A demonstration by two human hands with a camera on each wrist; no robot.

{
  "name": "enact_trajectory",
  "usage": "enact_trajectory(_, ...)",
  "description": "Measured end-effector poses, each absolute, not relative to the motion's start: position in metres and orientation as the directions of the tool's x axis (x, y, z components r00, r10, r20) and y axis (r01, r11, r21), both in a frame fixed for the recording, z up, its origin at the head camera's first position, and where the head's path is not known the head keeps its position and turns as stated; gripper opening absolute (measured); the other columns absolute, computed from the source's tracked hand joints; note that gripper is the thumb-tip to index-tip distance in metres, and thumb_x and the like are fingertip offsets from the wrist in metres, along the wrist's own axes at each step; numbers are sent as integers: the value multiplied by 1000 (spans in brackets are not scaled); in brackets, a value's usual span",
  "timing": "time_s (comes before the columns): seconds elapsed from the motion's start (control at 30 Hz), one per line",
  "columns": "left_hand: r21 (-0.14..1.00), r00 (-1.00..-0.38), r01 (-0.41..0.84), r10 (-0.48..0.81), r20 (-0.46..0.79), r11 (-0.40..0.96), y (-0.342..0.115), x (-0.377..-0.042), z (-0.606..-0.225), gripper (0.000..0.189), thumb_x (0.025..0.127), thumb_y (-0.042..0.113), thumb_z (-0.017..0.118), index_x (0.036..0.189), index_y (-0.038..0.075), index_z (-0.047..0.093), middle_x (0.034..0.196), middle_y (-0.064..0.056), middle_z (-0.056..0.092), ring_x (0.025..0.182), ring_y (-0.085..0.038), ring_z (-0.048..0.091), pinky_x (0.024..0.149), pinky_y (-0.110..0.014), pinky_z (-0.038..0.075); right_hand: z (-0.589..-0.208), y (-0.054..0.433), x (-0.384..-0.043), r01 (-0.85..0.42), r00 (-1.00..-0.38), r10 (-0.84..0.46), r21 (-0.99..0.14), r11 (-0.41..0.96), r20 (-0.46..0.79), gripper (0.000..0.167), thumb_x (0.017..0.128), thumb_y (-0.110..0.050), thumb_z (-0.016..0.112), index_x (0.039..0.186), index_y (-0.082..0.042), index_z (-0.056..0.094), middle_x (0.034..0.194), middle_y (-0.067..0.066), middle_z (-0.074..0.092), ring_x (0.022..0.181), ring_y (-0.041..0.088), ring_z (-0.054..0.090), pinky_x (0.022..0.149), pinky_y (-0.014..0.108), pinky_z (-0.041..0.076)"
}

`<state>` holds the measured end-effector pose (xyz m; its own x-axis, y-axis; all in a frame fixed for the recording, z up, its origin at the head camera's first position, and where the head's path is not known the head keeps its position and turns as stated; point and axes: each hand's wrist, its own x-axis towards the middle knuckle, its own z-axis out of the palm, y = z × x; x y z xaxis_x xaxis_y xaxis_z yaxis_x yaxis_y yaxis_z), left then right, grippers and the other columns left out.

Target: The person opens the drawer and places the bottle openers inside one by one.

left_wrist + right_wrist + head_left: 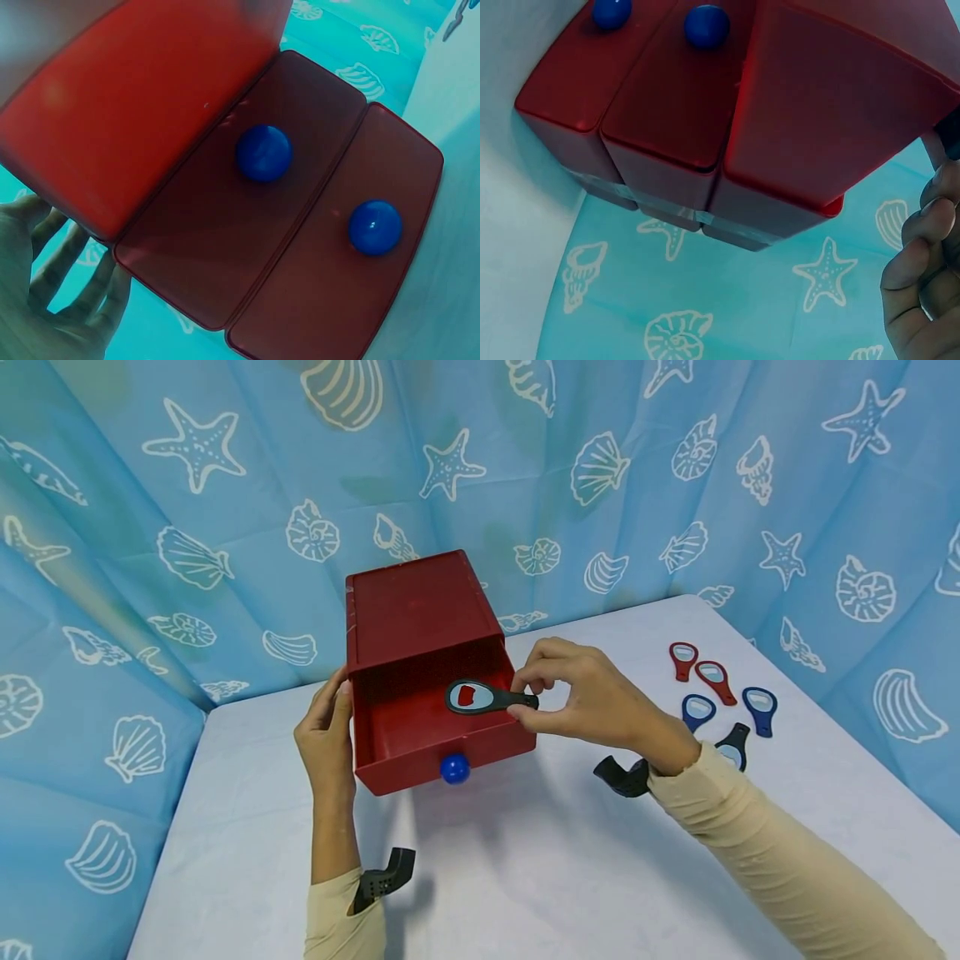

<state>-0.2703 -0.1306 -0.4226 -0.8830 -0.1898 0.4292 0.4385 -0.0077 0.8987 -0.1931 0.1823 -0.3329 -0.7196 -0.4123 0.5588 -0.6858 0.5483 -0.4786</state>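
A red drawer unit (420,602) stands on the table with its top drawer (405,731) pulled out; a blue knob (455,768) sits on the drawer front. Over the open drawer, my right hand (581,689) pinches a black bottle opener (465,696) by its handle between thumb and fingers. Its oval head points left, and red shows through the cut-out. My left hand (327,735) rests along the unit's left side, with fairly straight fingers (64,262) at the edge. In the right wrist view, the curled fingers (922,247) are beside the drawer, the opener mostly out of frame.
On the right of the table lie several more bottle openers: red ones (716,681), blue ones (761,710) and a black one (737,745) partly behind the right sleeve. Two closed drawers (217,225) with blue knobs sit below the open one. A blue shell-print curtain (525,502) hangs behind.
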Motion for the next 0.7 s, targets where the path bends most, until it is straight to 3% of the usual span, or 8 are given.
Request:
enact_trajectory(0.3, 903, -886, 430, -189, 423, 4, -127, -268, -419, 34, 100, 27, 63, 134, 22, 67, 134, -2, 63, 122, -22, 58, 96, -27, 52, -331, 188, -184, -654, -741, -387, -459, 601, 549, 14, 83, -18, 83, 95, -17, 76, 89, -10, 59, 85, 8, 54, 66, 27, 52)
enact_trajectory(0.7, 917, -898, 398, -195, 396, 30, -121, -247, -395, 37, 101, 22, 60, 137, 13, 64, 134, -5, 63, 121, -22, 58, 96, -25, 52, -349, 218, -178, -585, -770, -301, -434, 685, 563, 16, 81, -11, 85, 94, -15, 77, 88, -10, 60, 83, 10, 56, 67, 24, 52)
